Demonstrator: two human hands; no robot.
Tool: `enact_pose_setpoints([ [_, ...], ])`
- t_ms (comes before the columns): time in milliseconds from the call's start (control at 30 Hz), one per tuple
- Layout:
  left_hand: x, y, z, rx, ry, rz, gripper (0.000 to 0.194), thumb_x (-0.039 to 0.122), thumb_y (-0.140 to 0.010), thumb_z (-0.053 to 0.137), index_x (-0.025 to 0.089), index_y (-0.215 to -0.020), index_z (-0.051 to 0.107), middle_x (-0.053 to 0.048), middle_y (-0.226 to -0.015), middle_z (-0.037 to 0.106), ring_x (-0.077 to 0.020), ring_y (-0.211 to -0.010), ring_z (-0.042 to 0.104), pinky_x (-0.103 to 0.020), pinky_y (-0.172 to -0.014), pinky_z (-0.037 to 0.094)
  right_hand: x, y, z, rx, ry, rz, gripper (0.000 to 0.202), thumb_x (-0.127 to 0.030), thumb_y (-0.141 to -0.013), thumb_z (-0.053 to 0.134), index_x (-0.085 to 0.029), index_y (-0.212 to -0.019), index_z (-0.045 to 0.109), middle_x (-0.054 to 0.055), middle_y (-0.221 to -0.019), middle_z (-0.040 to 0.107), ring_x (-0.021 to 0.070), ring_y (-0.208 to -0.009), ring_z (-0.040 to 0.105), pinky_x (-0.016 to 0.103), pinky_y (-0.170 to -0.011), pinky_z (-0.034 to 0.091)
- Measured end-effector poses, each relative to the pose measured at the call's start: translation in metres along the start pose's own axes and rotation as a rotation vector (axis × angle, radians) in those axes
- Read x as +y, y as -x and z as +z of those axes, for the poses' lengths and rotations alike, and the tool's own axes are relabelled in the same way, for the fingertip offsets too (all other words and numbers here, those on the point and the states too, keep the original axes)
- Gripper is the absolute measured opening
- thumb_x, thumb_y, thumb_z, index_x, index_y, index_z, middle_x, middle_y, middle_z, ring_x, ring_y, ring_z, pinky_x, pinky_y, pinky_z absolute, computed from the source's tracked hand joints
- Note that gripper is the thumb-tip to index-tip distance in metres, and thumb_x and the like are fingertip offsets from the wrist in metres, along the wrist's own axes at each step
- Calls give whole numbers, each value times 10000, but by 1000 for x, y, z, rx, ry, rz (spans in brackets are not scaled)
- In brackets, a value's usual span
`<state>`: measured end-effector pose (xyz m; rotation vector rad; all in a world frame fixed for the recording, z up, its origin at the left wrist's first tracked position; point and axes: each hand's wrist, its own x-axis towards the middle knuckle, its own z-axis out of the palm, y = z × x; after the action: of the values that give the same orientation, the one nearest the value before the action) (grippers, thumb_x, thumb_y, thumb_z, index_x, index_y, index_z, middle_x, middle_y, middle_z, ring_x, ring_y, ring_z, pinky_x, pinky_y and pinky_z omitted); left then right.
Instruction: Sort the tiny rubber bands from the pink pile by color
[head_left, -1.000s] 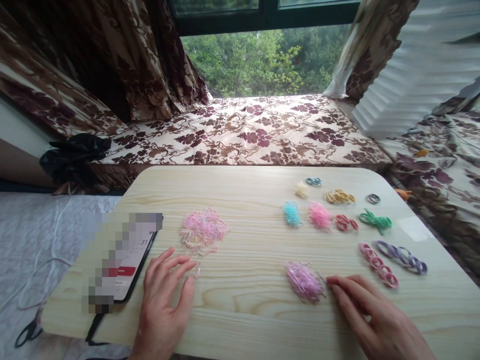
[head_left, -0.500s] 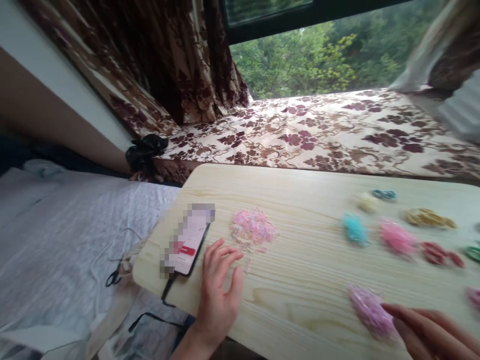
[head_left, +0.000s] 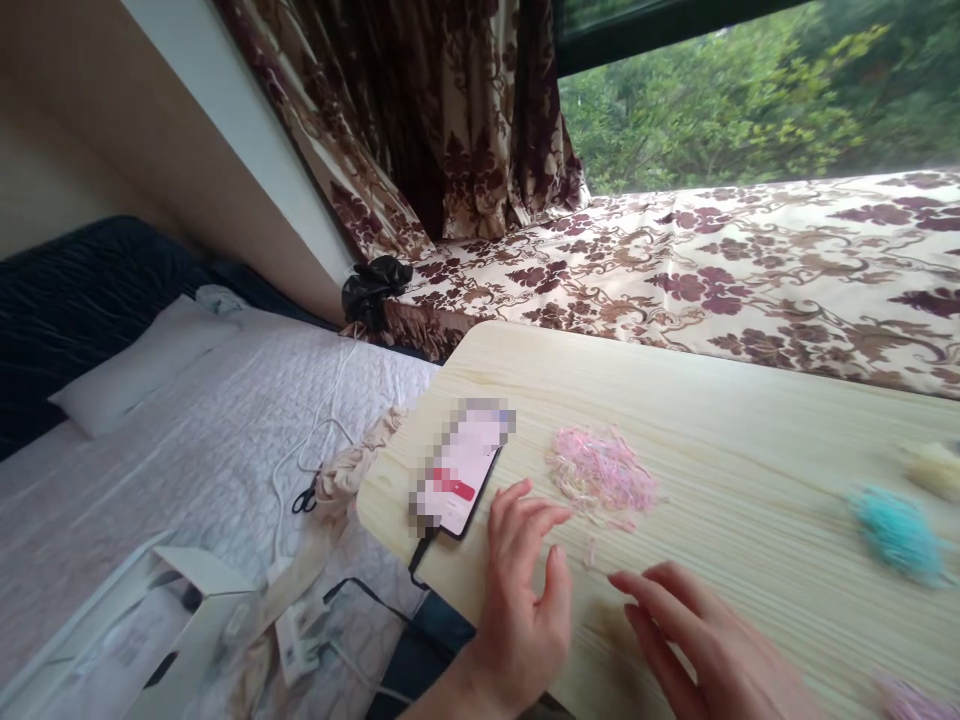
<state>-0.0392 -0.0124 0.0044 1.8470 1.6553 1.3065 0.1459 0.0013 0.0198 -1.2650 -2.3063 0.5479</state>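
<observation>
On the pale wooden table (head_left: 750, 420) lies a loose pile of pink and whitish strands (head_left: 600, 472). My left hand (head_left: 525, 590) is just in front of the pile, right of a phone (head_left: 463, 470), its fingers apart and holding nothing. To its right, my right hand (head_left: 697, 640) hovers over the table, fingers spread, with nothing in it. A few stray strands (head_left: 590, 552) lie between the two hands. Farther right are a turquoise bundle (head_left: 898, 532) and a cream bundle (head_left: 934, 468). A purple bundle (head_left: 907, 697) shows at the lower right edge.
A bed (head_left: 247, 390) is on the left, with scissors (head_left: 305, 498), white cables, a power strip (head_left: 295, 640) and an open white box (head_left: 187, 590). A black cable (head_left: 420, 560) runs from the phone. A floral-covered ledge (head_left: 690, 270) borders the table's far edge.
The view has turned left. My right hand has left the purple bundle and come over near my left hand, which has stayed by the pink pile.
</observation>
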Motion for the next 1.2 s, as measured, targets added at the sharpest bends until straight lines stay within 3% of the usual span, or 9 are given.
enact_pose_setpoints([
  [133, -1, 3, -1, 9, 31, -34, 411, 60, -895, 435, 242, -1249, 538, -109, -1238, 617, -285, -1333, 461, -554, -1084, 432, -8, -10, 6, -38, 62, -53, 318, -275, -965, 428, -269, -1202, 641, 21, -822, 670, 134, -665, 668, 226, -587, 517],
  [267, -4, 4, -2, -16, 73, -48, 402, 74, -904, 443, 239, -1262, 517, -112, -1259, 599, -282, -1355, 431, -557, -1097, 413, -7, -15, 4, -38, 120, -39, 297, -260, -963, 416, -267, -1114, 671, 15, -791, 641, 137, -655, 644, 242, -591, 504],
  [433, -6, 3, -2, -37, 83, -55, 401, 67, -896, 451, 244, -1249, 521, -100, -1253, 604, -278, -1357, 426, -542, -1097, 413, 17, -16, -12, 15, 164, 29, 325, -364, -971, 449, -277, -1223, 635, 22, -873, 660, 124, -673, 660, 217, -561, 500],
  [600, -4, 2, -3, -40, 88, -34, 420, 56, -885, 461, 243, -1258, 510, -104, -1230, 613, -286, -1350, 437, -544, -1097, 416, 37, -19, -20, 18, 162, 101, 312, -413, -960, 463, -274, -1120, 693, 26, -866, 666, 125, -641, 652, 231, -567, 506],
  [867, -5, 1, -4, -44, 87, -36, 353, 101, -886, 509, 236, -1207, 568, -105, -1174, 638, -300, -1324, 470, -543, -1088, 423, 29, -17, -15, 19, 129, 98, 276, -383, -961, 461, -265, -984, 709, 23, -862, 670, 121, -656, 665, 218, -565, 514],
  [1033, -6, 0, -4, -12, 87, -22, 243, 263, -867, 634, 232, -1108, 641, -107, -1094, 659, -324, -1226, 552, -563, -1056, 446, 33, -17, -14, 12, 132, 84, 272, -360, -961, 473, -268, -1103, 685, 18, -895, 668, 115, -662, 665, 214, -564, 523],
  [1200, -6, 1, -1, 10, 77, -15, 236, 269, -865, 631, 228, -1097, 644, -100, -1073, 659, -319, -1211, 558, -562, -1052, 447, 32, -19, -10, -33, 127, 54, 281, -325, -970, 454, -277, -1126, 683, 17, -889, 668, 119, -699, 677, 213, -574, 528],
])
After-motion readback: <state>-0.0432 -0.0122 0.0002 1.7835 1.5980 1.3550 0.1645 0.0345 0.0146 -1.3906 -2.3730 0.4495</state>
